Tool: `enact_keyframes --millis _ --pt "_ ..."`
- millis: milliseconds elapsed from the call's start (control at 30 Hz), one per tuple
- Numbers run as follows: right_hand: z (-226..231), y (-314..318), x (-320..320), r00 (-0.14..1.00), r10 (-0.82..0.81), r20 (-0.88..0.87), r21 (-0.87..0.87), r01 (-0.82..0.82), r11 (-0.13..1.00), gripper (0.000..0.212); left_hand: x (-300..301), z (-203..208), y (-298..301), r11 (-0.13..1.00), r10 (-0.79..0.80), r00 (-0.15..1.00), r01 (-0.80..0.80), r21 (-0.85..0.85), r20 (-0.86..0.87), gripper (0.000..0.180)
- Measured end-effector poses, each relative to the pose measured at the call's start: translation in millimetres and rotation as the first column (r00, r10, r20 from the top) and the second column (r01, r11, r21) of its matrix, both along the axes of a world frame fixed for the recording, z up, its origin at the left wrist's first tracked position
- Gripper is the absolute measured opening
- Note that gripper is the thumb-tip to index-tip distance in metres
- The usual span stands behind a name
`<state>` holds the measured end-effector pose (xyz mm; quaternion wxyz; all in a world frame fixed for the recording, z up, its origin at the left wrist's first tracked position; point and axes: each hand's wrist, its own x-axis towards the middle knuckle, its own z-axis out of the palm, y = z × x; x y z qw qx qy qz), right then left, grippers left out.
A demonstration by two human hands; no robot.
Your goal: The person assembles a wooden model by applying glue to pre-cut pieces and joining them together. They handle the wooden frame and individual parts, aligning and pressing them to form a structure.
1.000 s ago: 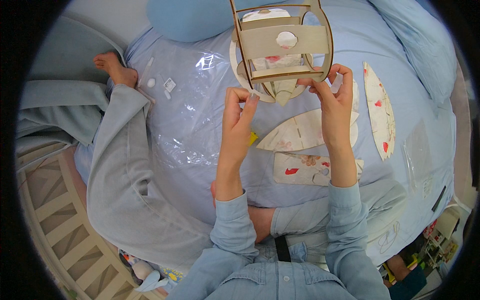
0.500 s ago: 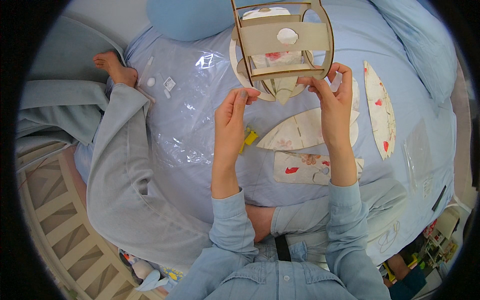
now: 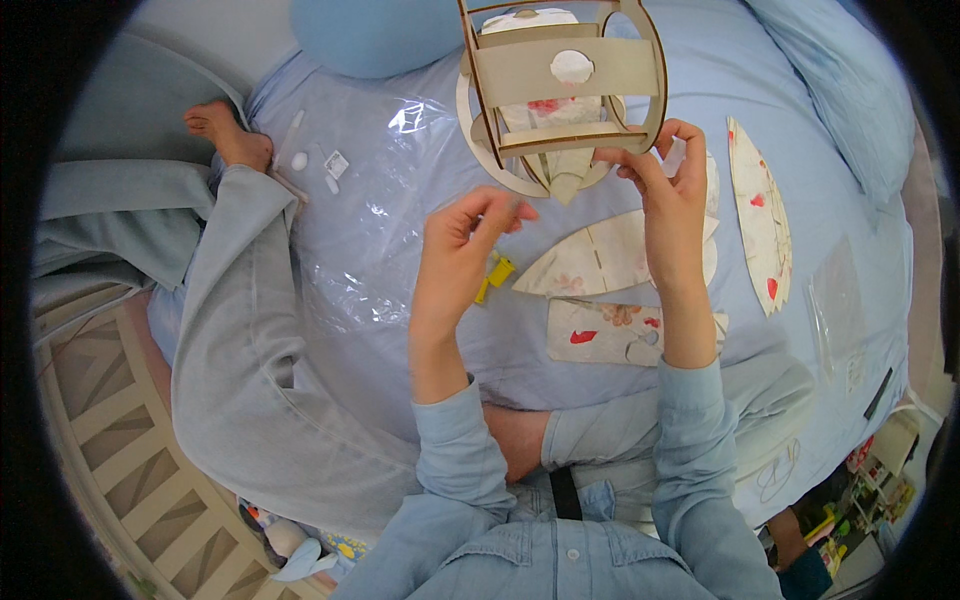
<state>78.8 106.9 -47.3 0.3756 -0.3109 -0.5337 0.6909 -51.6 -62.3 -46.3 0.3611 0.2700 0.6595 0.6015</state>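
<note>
A slatted light-wood model [image 3: 520,75] with curved side pieces and a round hole in its front panel stands at the top of the head view. My right hand [image 3: 672,195] grips its lower right part, the fingertips partly hidden behind the wood. Below the model's lower left edge, my left hand [image 3: 462,240] is apart from it, its fingers half curled and smeared by motion. Beside that hand lies a small yellow piece [image 3: 497,275]. Between my forearms are a leaf-shaped patterned panel [image 3: 590,255] and a rectangular patterned panel [image 3: 590,330].
A long pointed patterned panel [image 3: 758,215] lies at the right, with a clear plastic bag [image 3: 838,300] nearer me. Clear plastic wrap [image 3: 365,220] spreads on the left of the blue sheet, by small white items [image 3: 335,165]. A blue cushion [image 3: 375,35] sits at the back.
My left hand has come away from the model's lower edge, moving slightly toward me and left. My right hand stays at the model, which has barely shifted.
</note>
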Motion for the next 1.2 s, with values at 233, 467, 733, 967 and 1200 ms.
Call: enact_keyframes --millis 233,467,733,967,1200 --pt "7.7 24.8 19.4 0.996 -0.071 0.051 0.046 0.068 0.997 0.023 1.6 20.4 -9.6 0.911 -0.3 0.954 0.284 -0.3 -0.008 0.015" --pt "11.1 29.2 23.8 0.998 -0.044 0.052 0.073 0.04 0.997 0.024 22.0 21.2 5.6 0.928 -0.298 0.954 0.296 -0.227 0.025 0.009" --pt "10.9 14.9 13.7 0.994 0.111 0.019 0.05 -0.112 0.992 0.031 16.8 17.1 15.8 0.955 0.236 0.959 -0.259 -0.143 -0.16 0.017" --pt "10.9 -0.5 0.2 0.996 0.081 -0.044 -0.083 -0.084 0.993 0.039 39.6 21.3 38.2 0.873 0.457 0.874 -0.477 -0.106 -0.166 0.032" --pt "-1.0 -1.8 -2.1 0.99 0.085 -0.113 -0.164 -0.103 0.981 0.042 57.8 15.0 59.2 0.858 0.471 0.837 -0.508 -0.077 -0.277 0.037"
